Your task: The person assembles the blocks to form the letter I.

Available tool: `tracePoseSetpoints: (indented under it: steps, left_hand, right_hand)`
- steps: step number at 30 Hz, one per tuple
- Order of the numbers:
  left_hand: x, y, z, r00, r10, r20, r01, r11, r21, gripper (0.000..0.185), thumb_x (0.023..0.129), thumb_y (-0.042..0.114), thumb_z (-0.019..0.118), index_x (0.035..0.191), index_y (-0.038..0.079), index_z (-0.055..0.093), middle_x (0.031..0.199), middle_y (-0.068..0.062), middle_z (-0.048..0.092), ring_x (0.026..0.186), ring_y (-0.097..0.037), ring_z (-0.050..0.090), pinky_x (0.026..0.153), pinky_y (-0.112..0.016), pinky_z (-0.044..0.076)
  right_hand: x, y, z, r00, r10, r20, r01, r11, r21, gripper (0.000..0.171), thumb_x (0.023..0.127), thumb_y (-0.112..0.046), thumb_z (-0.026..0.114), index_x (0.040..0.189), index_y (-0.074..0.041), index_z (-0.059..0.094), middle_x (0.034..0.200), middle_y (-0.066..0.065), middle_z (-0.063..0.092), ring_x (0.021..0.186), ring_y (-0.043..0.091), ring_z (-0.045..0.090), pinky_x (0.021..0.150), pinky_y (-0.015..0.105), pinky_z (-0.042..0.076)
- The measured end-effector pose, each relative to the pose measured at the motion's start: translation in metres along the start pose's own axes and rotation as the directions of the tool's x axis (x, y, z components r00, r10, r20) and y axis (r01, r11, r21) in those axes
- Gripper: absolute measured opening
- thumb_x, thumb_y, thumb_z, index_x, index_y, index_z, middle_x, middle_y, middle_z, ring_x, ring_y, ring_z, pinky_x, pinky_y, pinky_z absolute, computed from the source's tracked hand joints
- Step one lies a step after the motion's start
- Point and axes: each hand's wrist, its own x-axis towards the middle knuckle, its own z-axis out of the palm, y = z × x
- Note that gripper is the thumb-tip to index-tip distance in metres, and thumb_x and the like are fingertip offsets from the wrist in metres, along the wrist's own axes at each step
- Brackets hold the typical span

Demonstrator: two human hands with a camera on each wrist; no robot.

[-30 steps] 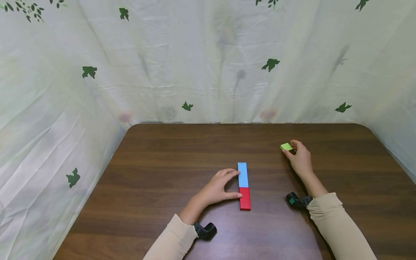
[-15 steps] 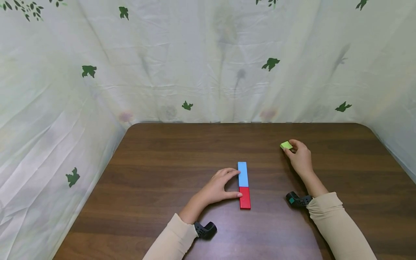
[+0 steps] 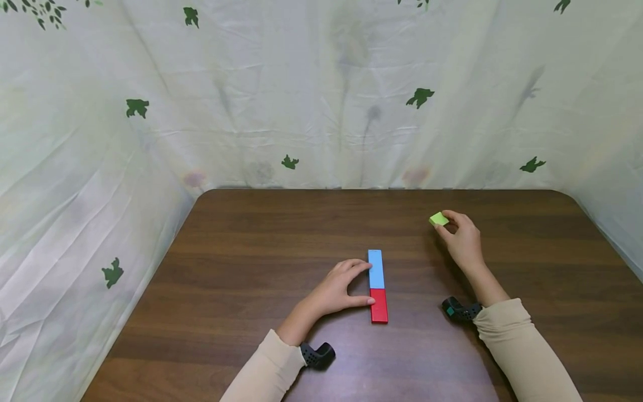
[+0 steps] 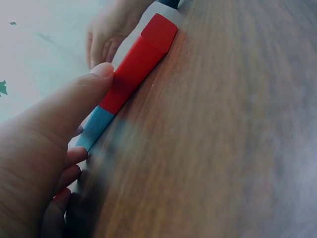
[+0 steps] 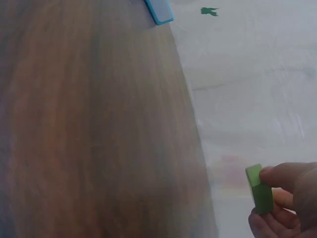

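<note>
A blue block (image 3: 375, 269) and a red block (image 3: 379, 306) lie end to end in one straight row on the table. My left hand (image 3: 332, 289) touches the row's left side, thumb at the red block and index fingertip at the blue one, with the two spread apart. In the left wrist view the thumb (image 4: 94, 82) lies along the red block's edge. Off to the right and farther back, my right hand (image 3: 463, 240) pinches a small light-green block (image 3: 438, 219) between thumb and fingers. That green block (image 5: 261, 191) is tilted in the right wrist view.
The brown wooden table (image 3: 261, 234) has rounded far corners. Behind its far edge hangs a pale curtain (image 3: 311, 111) with green leaf-like prints. Each wrist wears a black camera mount, the left one (image 3: 318, 355) close over the tabletop.
My right hand has shifted the green block slightly up and to the left in the head view. The left hand and the blue and red blocks stay in place.
</note>
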Motion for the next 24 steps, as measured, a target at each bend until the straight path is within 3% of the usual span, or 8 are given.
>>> tracePoseSetpoints:
  steps: [24]
  left_hand:
    - [0.000,0.001,0.000,1.000,0.004,0.000,-0.004,1.000,-0.002,0.071,0.076,0.052,0.064,0.135,0.018,0.042,0.130,0.000,0.041,0.120,-0.017,0.034,0.096,-0.037,0.032]
  right_hand:
    - [-0.001,-0.024,0.007,0.994,-0.111,0.013,0.110,0.992,0.059,0.035,0.082,-0.003,0.064,0.114,0.006,0.055,0.110,0.021,0.052,0.096,0.034,0.055,0.080,0.043,0.045]
